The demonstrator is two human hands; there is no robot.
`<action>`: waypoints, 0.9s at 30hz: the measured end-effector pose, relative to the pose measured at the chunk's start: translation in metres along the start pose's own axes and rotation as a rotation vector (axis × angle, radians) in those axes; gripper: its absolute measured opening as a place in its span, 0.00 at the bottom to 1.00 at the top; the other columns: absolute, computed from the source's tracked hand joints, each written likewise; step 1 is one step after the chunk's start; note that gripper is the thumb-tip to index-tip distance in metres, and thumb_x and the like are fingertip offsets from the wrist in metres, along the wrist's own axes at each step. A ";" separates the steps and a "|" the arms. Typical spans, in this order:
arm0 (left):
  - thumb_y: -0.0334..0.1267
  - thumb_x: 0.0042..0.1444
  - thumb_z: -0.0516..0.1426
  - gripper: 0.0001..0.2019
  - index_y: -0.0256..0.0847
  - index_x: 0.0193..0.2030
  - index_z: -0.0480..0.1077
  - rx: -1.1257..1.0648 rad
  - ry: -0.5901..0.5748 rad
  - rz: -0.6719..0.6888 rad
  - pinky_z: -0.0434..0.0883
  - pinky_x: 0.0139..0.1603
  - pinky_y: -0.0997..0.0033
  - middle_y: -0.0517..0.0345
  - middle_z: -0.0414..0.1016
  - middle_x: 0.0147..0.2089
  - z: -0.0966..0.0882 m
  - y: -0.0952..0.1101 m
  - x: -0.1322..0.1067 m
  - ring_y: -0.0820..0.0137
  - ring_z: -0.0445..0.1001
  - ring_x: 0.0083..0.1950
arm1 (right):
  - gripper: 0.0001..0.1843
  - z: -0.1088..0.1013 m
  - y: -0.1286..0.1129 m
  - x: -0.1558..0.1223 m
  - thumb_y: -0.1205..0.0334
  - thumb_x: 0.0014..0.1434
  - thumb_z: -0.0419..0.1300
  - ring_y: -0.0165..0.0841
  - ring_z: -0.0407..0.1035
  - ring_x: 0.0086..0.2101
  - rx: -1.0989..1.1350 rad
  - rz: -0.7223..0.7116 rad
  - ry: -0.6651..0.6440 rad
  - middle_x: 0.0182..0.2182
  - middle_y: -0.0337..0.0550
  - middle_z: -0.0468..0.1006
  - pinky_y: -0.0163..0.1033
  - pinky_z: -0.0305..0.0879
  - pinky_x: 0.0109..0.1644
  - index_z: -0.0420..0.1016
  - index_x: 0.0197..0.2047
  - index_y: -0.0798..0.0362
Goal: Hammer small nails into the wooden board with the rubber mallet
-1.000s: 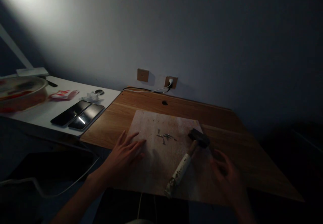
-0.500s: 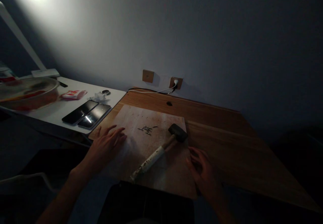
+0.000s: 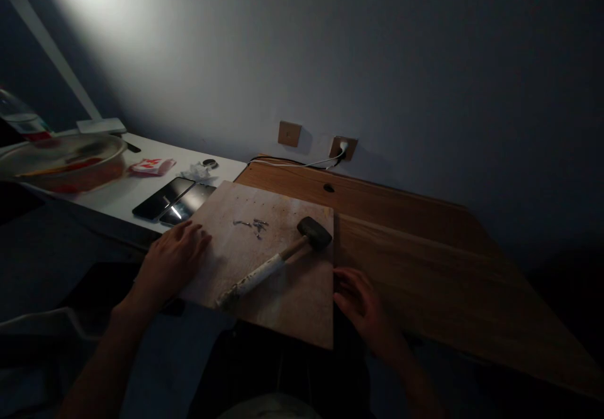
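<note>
A square wooden board [image 3: 297, 306] lies between my hands, its front edge reaching past the desk toward my lap. My left hand [image 3: 177, 255] grips its left edge, fingers bent over the top and the thumb not visible. At the opposite edge my right hand [image 3: 356, 299] is curled around the side, its fingertips partly hidden. On the board rests a mallet with a black head [image 3: 314, 233] and a pale, worn handle [image 3: 257, 275], slanting toward me. Beyond the handle is a small heap of nails [image 3: 257, 225]. A row of small dark dots runs near the far edge.
Two phones, the nearer partly covered by the board, and a black phone [image 3: 163, 199] among them, lie on the white table [image 3: 111, 202]. Behind are a red-and-white packet [image 3: 151, 167], a clear basin [image 3: 66, 161] and a lamp base [image 3: 101, 126]. A plugged cable [image 3: 306, 165] runs along the wall.
Both hands have shifted the board left and turned it slightly, so it now overlaps a phone. The mallet moved with it, and the nails have slid into a different arrangement. The view has shifted slightly.
</note>
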State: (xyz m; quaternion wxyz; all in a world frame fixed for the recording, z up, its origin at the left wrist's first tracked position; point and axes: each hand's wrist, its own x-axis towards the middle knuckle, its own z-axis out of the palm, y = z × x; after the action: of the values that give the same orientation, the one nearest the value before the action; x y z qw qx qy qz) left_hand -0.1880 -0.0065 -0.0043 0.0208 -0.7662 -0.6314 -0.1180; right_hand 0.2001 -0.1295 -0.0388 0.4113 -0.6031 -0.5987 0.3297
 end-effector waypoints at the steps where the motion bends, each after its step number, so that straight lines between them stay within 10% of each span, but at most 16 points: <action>1: 0.50 0.70 0.43 0.25 0.35 0.61 0.67 0.013 -0.002 -0.016 0.70 0.61 0.43 0.35 0.65 0.68 -0.002 0.000 -0.001 0.47 0.67 0.66 | 0.20 -0.001 0.000 0.000 0.49 0.65 0.62 0.43 0.73 0.55 0.002 0.002 0.001 0.59 0.48 0.72 0.51 0.72 0.62 0.75 0.57 0.44; 21: 0.57 0.67 0.43 0.29 0.42 0.65 0.65 -0.061 -0.102 -0.252 0.72 0.56 0.35 0.45 0.56 0.73 -0.017 0.005 0.000 0.42 0.73 0.60 | 0.27 -0.069 0.020 0.003 0.40 0.55 0.69 0.45 0.78 0.48 0.305 0.229 0.144 0.45 0.49 0.84 0.52 0.75 0.54 0.78 0.52 0.48; 27: 0.63 0.60 0.46 0.30 0.62 0.68 0.62 -0.224 -0.128 -0.102 0.62 0.60 0.27 0.57 0.68 0.67 -0.006 -0.014 0.003 0.34 0.61 0.68 | 0.24 -0.071 0.047 -0.008 0.45 0.59 0.68 0.40 0.77 0.45 0.401 0.209 0.237 0.45 0.47 0.83 0.49 0.72 0.55 0.77 0.53 0.48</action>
State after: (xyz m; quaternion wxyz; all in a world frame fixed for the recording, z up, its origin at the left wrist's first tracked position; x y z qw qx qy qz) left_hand -0.2017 -0.0018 0.0005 -0.1113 -0.7366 -0.6523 -0.1397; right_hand 0.2841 -0.1424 -0.0494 0.5537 -0.6024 -0.4032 0.4098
